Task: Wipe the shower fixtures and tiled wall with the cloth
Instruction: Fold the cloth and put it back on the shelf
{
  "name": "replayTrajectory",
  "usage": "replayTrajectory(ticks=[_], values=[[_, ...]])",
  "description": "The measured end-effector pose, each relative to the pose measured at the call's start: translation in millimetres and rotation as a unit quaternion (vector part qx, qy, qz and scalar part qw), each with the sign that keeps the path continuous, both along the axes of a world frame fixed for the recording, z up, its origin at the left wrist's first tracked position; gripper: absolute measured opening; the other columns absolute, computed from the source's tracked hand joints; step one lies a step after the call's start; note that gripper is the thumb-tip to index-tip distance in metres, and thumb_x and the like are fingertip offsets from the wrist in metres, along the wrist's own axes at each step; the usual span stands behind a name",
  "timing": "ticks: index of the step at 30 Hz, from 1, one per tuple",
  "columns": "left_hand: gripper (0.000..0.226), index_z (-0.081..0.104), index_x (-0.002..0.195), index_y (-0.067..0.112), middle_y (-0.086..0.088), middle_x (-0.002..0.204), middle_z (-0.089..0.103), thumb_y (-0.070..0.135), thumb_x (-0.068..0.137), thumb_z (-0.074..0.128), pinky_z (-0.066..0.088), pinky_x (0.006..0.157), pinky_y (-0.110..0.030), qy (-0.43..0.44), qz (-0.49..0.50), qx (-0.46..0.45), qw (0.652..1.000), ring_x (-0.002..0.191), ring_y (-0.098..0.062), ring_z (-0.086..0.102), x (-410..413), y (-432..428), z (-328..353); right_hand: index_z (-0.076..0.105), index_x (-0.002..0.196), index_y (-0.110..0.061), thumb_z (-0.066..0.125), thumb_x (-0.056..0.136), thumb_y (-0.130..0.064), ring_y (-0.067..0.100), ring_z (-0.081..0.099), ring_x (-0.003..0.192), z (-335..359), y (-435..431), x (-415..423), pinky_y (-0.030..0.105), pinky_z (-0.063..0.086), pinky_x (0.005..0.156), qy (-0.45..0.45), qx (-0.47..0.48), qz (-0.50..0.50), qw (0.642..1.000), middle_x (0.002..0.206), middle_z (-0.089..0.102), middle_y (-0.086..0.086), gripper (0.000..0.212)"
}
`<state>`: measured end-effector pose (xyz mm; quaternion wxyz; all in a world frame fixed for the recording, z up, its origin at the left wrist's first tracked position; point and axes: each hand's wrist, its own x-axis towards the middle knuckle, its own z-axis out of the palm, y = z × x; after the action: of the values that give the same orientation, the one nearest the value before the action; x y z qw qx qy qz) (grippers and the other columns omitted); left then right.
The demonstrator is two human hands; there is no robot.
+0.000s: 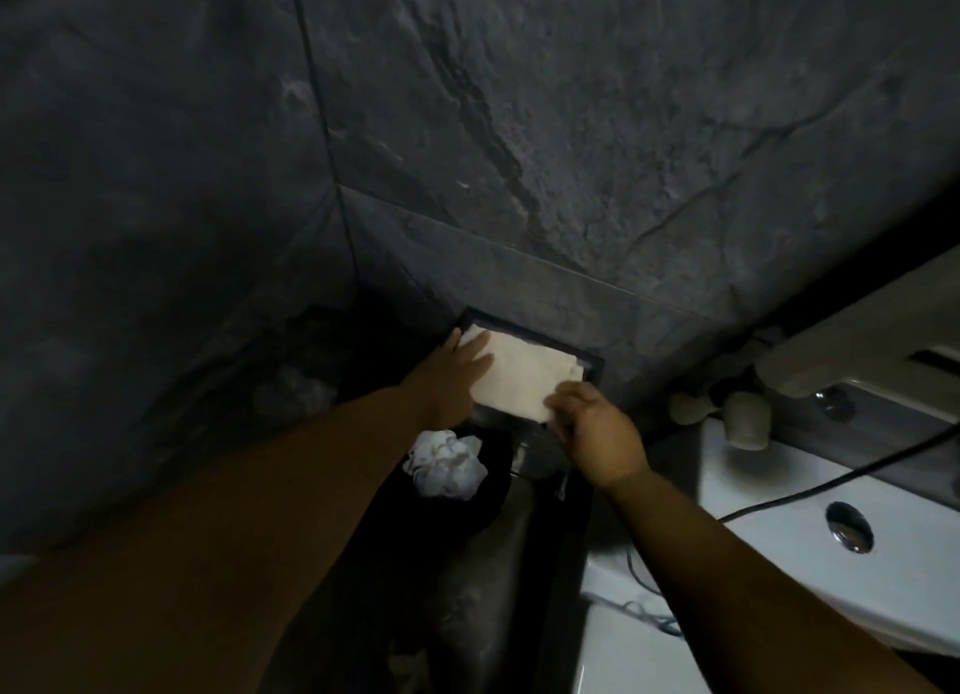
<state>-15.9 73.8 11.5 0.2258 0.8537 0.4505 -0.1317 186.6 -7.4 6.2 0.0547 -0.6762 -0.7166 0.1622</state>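
1. Low on the tiled wall (pixel 571 122), a pale cloth (pixel 524 381) lies spread over a dark-framed panel (pixel 592 368). It covers most of the panel, from the top left corner to the bottom edge.
2. Step in hand, as I judge it: wiping this wall fitting, with 2 hands on the cloth.
3. Left hand (pixel 457 363): fingers (pixel 475 348) straight and close together, pressing the cloth's left end flat against the panel's left edge.
4. Right hand (pixel 597 433): fingers (pixel 563 394) curled narrow over the cloth's lower right corner, seemingly pinching it. The thumb is hidden.
5. Next move probably calls for sliding the cloth across the panel under even pressure, then out past the frame onto the surrounding tiles, most of which look unwiped.
6. Below the panel sits crumpled white paper (pixel 447 465); to the right are a pale tap fitting (pixel 743 413) and a white basin (pixel 779 491).
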Motion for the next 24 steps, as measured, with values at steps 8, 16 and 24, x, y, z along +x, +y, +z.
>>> replayTrajectory(ticks=[8, 16, 24], values=[[0.066, 0.007, 0.149, 0.014, -0.007, 0.157, -0.01, 0.038, 0.096, 0.039, 0.003, 0.118, -0.039, -0.008, 0.101, 0.076, 0.992, 0.144, -0.028, -0.009, 23.3, -42.0, -14.7, 0.01, 0.151, -0.02, 0.029, 0.099, -0.048, 0.026, -0.007, 0.145, -5.2, 12.3, -14.1, 0.039, -0.001, 0.117, -0.12, -0.082, 0.072, 0.987, 0.158, -0.004, 0.005, 0.062], [0.078, 0.0, 0.148, 0.004, -0.014, 0.155, -0.018, 0.039, 0.094, 0.044, -0.009, 0.116, -0.041, -0.007, 0.035, 0.051, 0.998, 0.141, -0.035, -0.02, 30.8, -15.9, -17.6, 0.007, 0.151, -0.017, 0.032, 0.099, -0.043, 0.024, -0.002, 0.146, -4.3, 20.7, -12.0, 0.04, 0.003, 0.117, -0.141, -0.056, 0.016, 0.988, 0.159, 0.0, 0.003, 0.063], [0.068, 0.007, 0.149, 0.012, -0.007, 0.157, -0.013, 0.022, 0.093, 0.044, 0.003, 0.118, -0.036, -0.045, 0.063, 0.06, 0.995, 0.144, -0.025, -0.013, 17.9, -24.4, -19.5, 0.007, 0.151, -0.023, 0.031, 0.1, -0.042, 0.022, -0.005, 0.146, -10.6, 18.1, -11.9, 0.031, 0.0, 0.118, -0.119, -0.07, 0.111, 0.984, 0.158, -0.007, 0.005, 0.059]])
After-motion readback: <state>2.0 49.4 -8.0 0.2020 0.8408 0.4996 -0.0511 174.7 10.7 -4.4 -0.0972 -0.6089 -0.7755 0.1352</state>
